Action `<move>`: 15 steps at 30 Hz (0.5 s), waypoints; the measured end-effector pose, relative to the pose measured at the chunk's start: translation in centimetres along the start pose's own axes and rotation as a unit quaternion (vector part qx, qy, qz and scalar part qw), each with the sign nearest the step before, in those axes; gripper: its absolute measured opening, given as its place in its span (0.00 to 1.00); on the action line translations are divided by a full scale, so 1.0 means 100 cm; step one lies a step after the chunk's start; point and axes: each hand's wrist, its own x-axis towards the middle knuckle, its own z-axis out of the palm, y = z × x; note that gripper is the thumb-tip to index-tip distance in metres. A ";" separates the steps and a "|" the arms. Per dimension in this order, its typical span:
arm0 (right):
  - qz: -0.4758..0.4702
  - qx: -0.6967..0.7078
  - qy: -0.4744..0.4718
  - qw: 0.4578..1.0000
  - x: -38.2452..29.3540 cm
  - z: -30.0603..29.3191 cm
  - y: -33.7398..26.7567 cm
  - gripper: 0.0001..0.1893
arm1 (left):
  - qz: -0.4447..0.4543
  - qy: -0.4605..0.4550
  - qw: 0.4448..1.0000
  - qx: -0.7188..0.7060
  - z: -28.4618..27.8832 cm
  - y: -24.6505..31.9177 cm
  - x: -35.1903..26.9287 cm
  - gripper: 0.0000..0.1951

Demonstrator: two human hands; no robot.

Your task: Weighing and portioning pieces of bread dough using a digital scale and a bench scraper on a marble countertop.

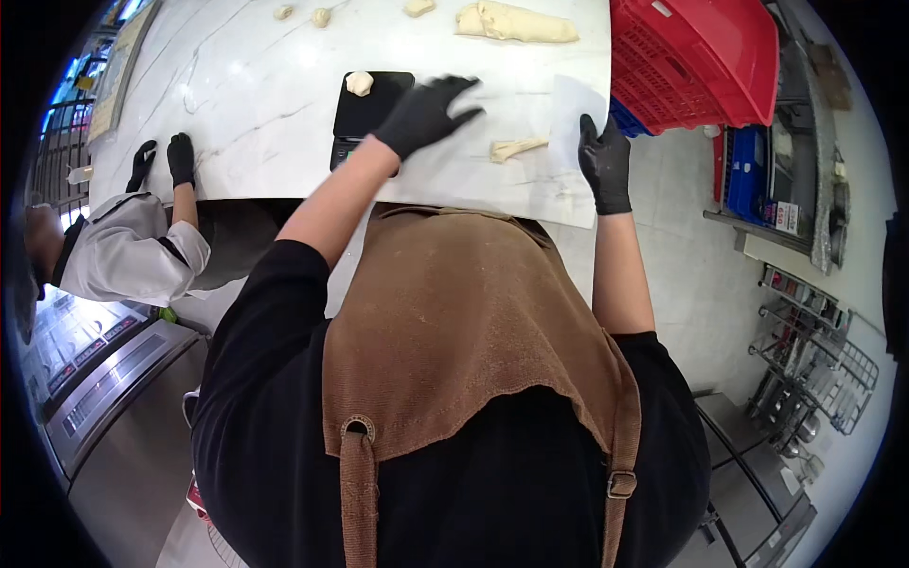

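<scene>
My left hand (pixel 429 117) wears a black glove and is blurred, with fingers apart and nothing in them. It hovers by the right edge of a black digital scale (pixel 358 119), whose lower part my forearm partly covers. A small dough piece (pixel 359 84) sits on the scale's platform. My right hand (pixel 607 170), gloved in black too, grips a white flat scraper (pixel 568 117) near the table's right edge. Beside the scraper lies a narrow dough strip (pixel 517 149), its right end meeting the scraper. A large dough log (pixel 515 23) rests farther back.
Small dough pieces (pixel 321 18) lie at the back of the white marble-patterned table (pixel 241 92). Red plastic crates (pixel 696 64) stand beyond its right edge, above a blue crate (pixel 628 119). At the left, a co-worker's gloved hands (pixel 181 157) rest at the table.
</scene>
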 end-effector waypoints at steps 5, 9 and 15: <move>-0.076 -0.130 -0.074 0.986 0.058 0.031 -0.013 0.18 | 0.072 0.007 0.993 -0.093 0.094 0.051 -0.001 0.22; -0.133 -0.120 -0.054 0.982 0.057 0.080 0.010 0.20 | 0.106 -0.047 0.989 -0.089 0.106 0.033 -0.002 0.19; 0.003 -0.085 -0.239 0.967 0.015 0.050 0.007 0.19 | -0.001 -0.011 0.999 -0.046 0.080 0.039 -0.048 0.17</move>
